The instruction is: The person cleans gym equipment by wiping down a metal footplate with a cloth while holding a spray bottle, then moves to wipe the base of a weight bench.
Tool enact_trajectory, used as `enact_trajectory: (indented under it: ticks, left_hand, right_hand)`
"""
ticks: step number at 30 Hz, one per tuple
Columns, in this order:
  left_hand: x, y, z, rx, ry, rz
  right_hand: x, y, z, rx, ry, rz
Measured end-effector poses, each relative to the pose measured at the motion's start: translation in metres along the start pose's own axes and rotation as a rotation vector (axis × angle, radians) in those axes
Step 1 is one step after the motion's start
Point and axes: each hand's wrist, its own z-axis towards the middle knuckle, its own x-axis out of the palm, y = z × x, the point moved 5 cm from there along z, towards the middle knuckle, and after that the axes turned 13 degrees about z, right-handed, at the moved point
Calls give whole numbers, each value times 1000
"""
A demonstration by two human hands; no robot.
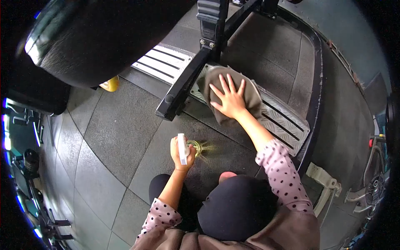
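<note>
One spray bottle gripped in left hand; one brown cloth under flat, splayed right hand.

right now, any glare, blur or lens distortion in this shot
Head view: strong fisheye bending, black corners; head view: leftmost metal plate glares nearly white; head view: yellowish light streaks beside the bottle; head view: cloth looks reasonably sharp.

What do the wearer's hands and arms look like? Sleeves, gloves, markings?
Left hand and right hand: bare, no gloves. Left sleeve and right sleeve: pale pink with dark polka dots, ending partway along the forearms. No watch, bracelet or cables visible.
</note>
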Motion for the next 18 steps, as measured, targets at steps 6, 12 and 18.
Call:
enact_trajectory:
  ticks: [6,12,18]
  left_hand:
    - [2,4,-1,-18,24,-63]
    - [-2,-5,5,-56,-13,-29]
    - [-1,-5,4,-70,-25,-41]
  right_hand:
    - [22,3,49,79,-88,5]
    - [-14,-48,-20,211,-126,-194]
    - [-82,-128,-133,561,-161,-161]
